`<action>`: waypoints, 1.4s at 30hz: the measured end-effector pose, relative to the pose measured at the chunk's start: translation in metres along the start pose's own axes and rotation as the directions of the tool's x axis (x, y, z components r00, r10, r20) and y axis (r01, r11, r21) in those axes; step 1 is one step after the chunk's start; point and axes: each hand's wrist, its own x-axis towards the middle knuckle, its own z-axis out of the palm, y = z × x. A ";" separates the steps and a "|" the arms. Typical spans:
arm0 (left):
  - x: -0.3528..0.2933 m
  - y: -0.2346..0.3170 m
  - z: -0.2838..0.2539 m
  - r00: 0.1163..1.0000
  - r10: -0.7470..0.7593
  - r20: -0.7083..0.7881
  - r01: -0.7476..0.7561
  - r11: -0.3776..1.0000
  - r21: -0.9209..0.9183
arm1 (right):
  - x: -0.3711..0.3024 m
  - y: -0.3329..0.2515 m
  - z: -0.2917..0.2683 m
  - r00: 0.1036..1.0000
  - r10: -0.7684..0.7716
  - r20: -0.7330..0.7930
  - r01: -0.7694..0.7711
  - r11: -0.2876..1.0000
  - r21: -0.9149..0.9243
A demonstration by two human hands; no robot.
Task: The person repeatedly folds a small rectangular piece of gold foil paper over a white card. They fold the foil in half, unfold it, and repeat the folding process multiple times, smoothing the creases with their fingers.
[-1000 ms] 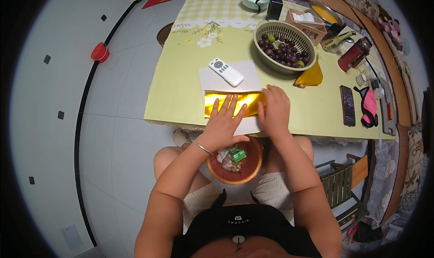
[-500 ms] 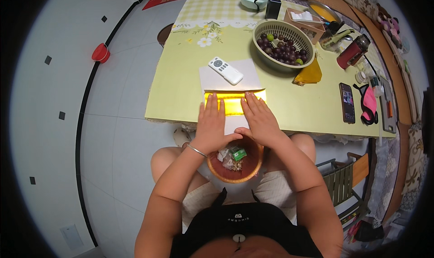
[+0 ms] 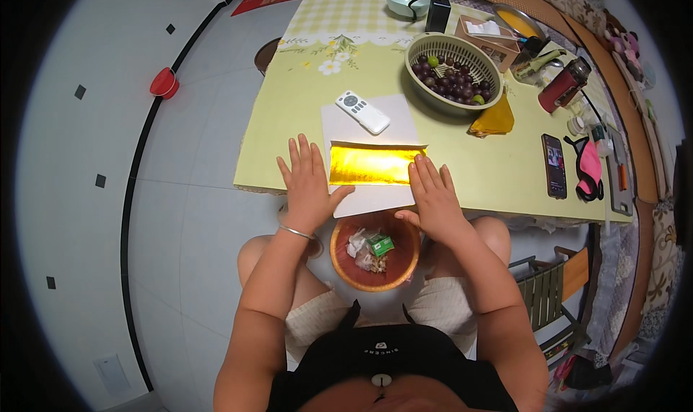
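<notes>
A shiny gold foil sheet (image 3: 377,165) lies flat across a white sheet of paper (image 3: 368,201) at the near edge of the table. My left hand (image 3: 308,182) is just left of the foil, fingers spread and the thumb reaching toward the paper. At the foil's right end rests my right hand (image 3: 436,195), its fingers stretched out and the fingertips touching or just over the foil's edge. Neither hand grips anything. A white remote control (image 3: 362,112) lies on the paper beyond the foil.
A basket of grapes (image 3: 417,47) stands beyond to the right, with folded gold foil (image 3: 494,120) beside it. Further right are a phone (image 3: 554,165), a pink-and-black eye mask (image 3: 590,168) and a dark red thermos (image 3: 564,85). An orange-rimmed bin (image 3: 375,288) holding rubbish sits between my knees.
My hands have parted from the middle of the foil: the left moved left off it, the right slid to its right end. More of the foil now shows, lying flatter.
</notes>
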 end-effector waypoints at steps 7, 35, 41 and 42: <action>-0.012 0.042 -0.001 0.874 0.452 -0.177 -0.485 0.803 -0.346 | -0.005 -0.015 -0.014 0.996 -0.064 -0.060 0.060 0.996 -0.061; 0.010 0.063 0.016 0.993 0.007 -0.119 -0.084 0.749 -0.657 | 0.012 -0.043 0.017 0.950 -0.227 -0.216 0.270 0.943 0.196; 0.011 0.064 0.015 0.994 0.006 -0.112 -0.079 0.745 -0.662 | 0.009 -0.039 0.026 0.973 -0.174 -0.151 0.198 0.967 0.159; 0.012 0.065 0.014 0.994 0.004 -0.107 -0.075 0.745 -0.663 | 0.008 -0.038 0.026 0.974 -0.173 -0.148 0.195 0.969 0.151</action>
